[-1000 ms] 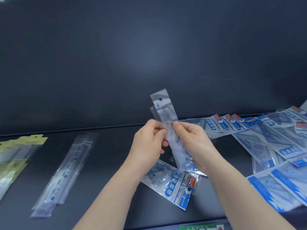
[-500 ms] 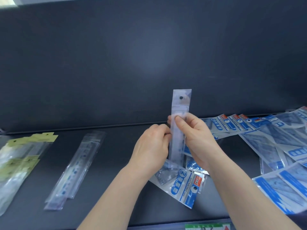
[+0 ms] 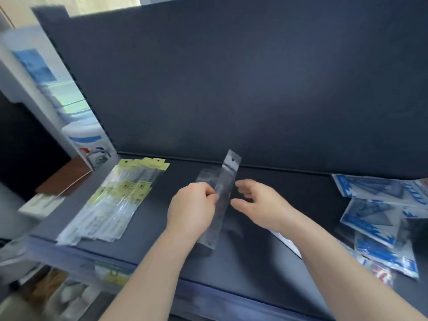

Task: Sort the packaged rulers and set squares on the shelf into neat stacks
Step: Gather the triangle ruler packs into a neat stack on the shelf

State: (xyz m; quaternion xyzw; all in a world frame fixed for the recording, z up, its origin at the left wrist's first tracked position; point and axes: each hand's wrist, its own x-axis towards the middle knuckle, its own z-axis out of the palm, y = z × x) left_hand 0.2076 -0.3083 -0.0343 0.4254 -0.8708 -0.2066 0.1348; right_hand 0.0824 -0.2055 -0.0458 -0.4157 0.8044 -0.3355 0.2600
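Head view: left hand [image 3: 193, 209] pinches clear ruler packet [image 3: 222, 198].

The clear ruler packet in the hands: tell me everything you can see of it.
The clear ruler packet is a long, narrow sleeve of see-through plastic with a pale header and a round hang hole at its far end. It slants over the dark shelf, far end raised. The left hand pinches its left edge; the right hand is open beside it, not gripping. Motion blur hides any print.

Clear glossy plastic sleeve [image 3: 225, 193] catches light; matt dark shelf [image 3: 266, 262] stays dull; yellow paper headers [image 3: 148, 163] top shiny packets.
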